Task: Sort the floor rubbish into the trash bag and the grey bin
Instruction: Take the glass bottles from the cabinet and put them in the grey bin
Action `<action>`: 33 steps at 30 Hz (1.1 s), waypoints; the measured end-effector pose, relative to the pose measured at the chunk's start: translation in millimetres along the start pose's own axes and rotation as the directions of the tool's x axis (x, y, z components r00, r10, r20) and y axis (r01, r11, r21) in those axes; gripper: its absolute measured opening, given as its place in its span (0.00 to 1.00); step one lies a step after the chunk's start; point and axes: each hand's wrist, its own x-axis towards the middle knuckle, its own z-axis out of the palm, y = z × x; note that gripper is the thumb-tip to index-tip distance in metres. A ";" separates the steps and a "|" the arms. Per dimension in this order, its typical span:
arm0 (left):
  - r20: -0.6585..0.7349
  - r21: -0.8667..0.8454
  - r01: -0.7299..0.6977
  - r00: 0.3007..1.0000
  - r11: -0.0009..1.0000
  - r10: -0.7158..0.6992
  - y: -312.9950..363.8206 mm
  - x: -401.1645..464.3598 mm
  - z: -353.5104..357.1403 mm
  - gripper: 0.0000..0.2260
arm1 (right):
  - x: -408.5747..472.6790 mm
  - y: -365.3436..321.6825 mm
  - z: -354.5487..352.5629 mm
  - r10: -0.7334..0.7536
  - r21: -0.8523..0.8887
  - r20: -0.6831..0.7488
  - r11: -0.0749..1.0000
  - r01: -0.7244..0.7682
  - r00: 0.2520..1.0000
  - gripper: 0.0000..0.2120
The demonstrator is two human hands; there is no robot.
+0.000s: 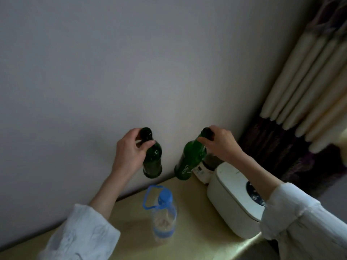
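My left hand (129,151) grips the neck of a dark green glass bottle (153,162), which hangs just above the back of a pale yellow tabletop (193,218). My right hand (219,145) grips the neck of a second green bottle (189,160) with white lettering; it tilts left, and its base is at the table's back edge by the wall. Whether that base touches the table I cannot tell. Neither the trash bag nor the grey bin is in view.
A clear plastic water jug (163,214) with a blue cap and blue handle stands mid-table. A white rice cooker (236,199) sits at the right, with a small white appliance (203,170) behind it. A plain wall rises behind the table. Curtains (309,87) hang at the right.
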 end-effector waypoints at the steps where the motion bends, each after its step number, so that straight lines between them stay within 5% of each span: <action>1: -0.002 -0.011 -0.046 0.999 0.999 0.046 17.9 -1.9 2.8 0.13 | -9.6 2.0 -20.8 0.009 0.036 -0.062 0.999 -0.007 0.998 0.15; 9: 0.057 -0.125 -0.365 0.926 0.923 0.374 182.0 -76.0 44.8 0.15 | -144.1 51.3 -180.3 0.091 0.185 -0.476 0.983 -0.001 0.875 0.08; 17: 0.204 -0.284 -0.421 0.851 0.861 0.484 298.4 -223.3 126.8 0.13 | -346.7 150.9 -274.3 0.260 0.162 -0.569 0.966 -0.203 0.780 0.08; 22: 0.484 -0.377 -0.360 0.709 0.853 0.513 341.4 -320.6 212.4 0.09 | -478.0 229.3 -294.5 0.489 0.212 -0.585 0.863 -0.459 0.648 0.10; 26: 0.675 -0.431 -0.283 0.529 0.857 0.514 360.2 -388.5 280.8 0.11 | -550.9 284.8 -300.6 0.649 0.275 -0.569 0.729 -0.627 0.505 0.13; 33: 0.832 -0.369 -0.201 0.364 0.907 0.419 349.6 -478.8 425.3 0.12 | -624.2 401.1 -279.2 0.798 0.264 -0.493 0.517 -0.814 0.347 0.13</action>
